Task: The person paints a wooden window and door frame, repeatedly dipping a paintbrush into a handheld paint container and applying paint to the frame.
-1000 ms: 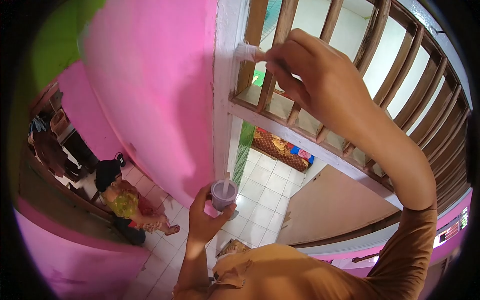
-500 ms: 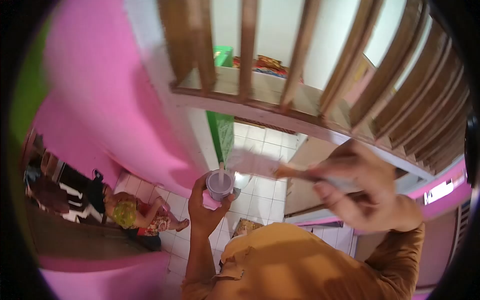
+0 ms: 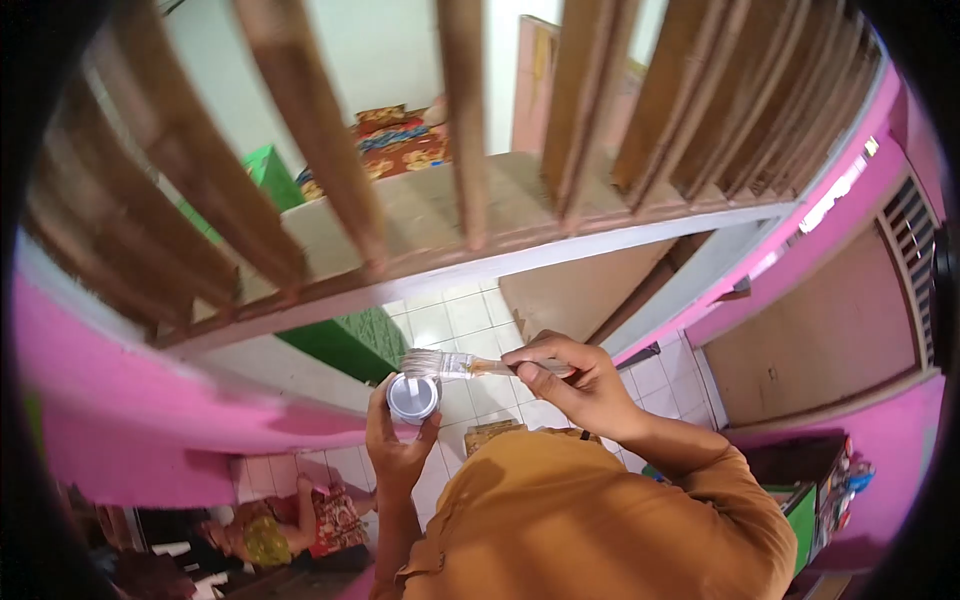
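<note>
My left hand [image 3: 398,452] is wrapped around a small round can of greyish paint [image 3: 413,400], held upright with its open top facing me. A pale strip lies across the can's mouth; I cannot make out what it is. In my right hand [image 3: 585,388] is a paintbrush [image 3: 452,364], gripped by its handle and lying nearly level. Its paint-coated bristles point left, at the can's far rim; whether they touch it I cannot tell.
Brown wooden slats [image 3: 462,120] rise from a pale beam [image 3: 430,287] in front of me. Beneath are a green panel [image 3: 340,345], a brown door [image 3: 590,285] and white floor tiles [image 3: 468,315]. A person [image 3: 300,530] sits at lower left. Pink walls [image 3: 130,420] flank the doorway.
My view has swung to the right along the slats. The right hand, blurred and larger before, has come down and closer to the can with the paintbrush. The left hand still holds the can.
</note>
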Demonstrator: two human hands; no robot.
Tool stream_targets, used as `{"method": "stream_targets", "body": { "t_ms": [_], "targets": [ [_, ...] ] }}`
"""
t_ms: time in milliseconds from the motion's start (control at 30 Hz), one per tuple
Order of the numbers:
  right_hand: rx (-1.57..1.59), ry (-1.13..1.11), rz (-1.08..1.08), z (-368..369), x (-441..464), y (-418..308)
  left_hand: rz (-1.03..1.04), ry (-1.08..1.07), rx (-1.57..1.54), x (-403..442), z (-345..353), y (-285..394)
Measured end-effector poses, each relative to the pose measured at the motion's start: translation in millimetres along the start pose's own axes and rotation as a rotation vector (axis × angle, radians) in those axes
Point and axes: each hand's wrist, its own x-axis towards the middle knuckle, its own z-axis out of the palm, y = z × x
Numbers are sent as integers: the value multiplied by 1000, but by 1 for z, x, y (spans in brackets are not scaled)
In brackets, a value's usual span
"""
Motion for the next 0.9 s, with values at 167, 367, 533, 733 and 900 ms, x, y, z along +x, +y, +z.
{"method": "stream_targets", "body": {
  "t_ms": [167,367,533,733,900],
  "targets": [
    [56,132,-93,-16,-13,15,-22,-124,3,18,21,-5],
    [-15,244,-107,-37,-28,32,-48,-252,24,39,49,-3],
    [88,422,9,-47,-41,27,-47,-386,-73,54,77,-10],
    [218,570,26,-71,-63,41,-45,-537,-164,66,121,-17],
    [175,811,-47,-86,-81,39,21,-651,-165,74,159,-20]
  ]
}}
